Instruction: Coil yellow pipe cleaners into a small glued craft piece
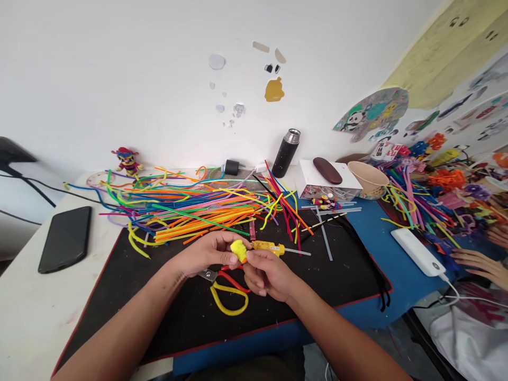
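Between the fingertips of both hands is a small yellow coil of pipe cleaner (238,251) with a bit of orange at its lower end. My left hand (208,253) pinches it from the left, thumb in front. From the right, my right hand (270,271) grips its orange end between thumb and curled fingers. Under the hands lie scissors (229,299) with one yellow and one red handle, their blades partly hidden by my left hand. Just behind my right hand rests a yellow glue gun (273,247) with a clear glue stick in it.
A pile of colourful pipe cleaners (206,206) spans the back of the black mat (159,328). Behind stand a black thermos (286,153), a white box (311,180) and a beige bowl (369,180). A phone (65,238) lies left; a co-worker's hands (482,264) are at right.
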{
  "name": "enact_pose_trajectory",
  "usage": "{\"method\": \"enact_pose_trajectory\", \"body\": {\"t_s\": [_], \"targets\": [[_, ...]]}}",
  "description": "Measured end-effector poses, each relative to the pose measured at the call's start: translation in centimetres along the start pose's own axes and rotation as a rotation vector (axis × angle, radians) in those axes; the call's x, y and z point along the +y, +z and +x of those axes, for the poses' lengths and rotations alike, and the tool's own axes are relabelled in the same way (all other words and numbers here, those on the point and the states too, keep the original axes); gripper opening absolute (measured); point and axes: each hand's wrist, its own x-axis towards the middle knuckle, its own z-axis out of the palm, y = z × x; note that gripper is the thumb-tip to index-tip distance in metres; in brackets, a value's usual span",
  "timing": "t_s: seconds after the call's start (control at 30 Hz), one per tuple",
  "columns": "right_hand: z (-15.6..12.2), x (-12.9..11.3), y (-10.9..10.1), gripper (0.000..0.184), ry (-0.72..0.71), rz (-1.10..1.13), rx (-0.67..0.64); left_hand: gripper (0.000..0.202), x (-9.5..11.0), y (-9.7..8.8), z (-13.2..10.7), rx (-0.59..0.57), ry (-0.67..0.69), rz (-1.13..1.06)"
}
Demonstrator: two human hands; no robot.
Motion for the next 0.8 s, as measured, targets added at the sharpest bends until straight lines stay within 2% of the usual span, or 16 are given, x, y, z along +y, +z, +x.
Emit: {"method": "enact_pose_trajectory", "body": {"t_s": [0.07, 0.27, 0.53, 0.63, 0.8], "targets": [[0.04, 0.04, 0.07, 0.05, 0.001, 0.009, -0.008, 0.047, -0.12, -0.02, -0.06, -0.02, -0.003, -0.026], [-0.13, 0.42, -0.3, 0.055, 0.0, -0.003, -0.034, 0.039, 0.23, 0.56, 0.08, -0.061, 0.055, 0.042], [-0.24, 0.64, -0.21, 0.05, -0.037, 0.016, -0.013, 0.046, -0.18, 0.71, 0.28, -0.028, 0.104, 0.153], [-0.03, 0.73, -0.16, 0.048, -0.061, -0.002, 0.047, 0.048, -0.29, 0.45, 0.38, 0.011, 0.105, 0.167], [0.29, 0.65, -0.13, 0.044, -0.137, -0.047, 0.23, 0.049, -0.28, -0.04, 0.46, 0.089, 0.084, 0.184]]}}
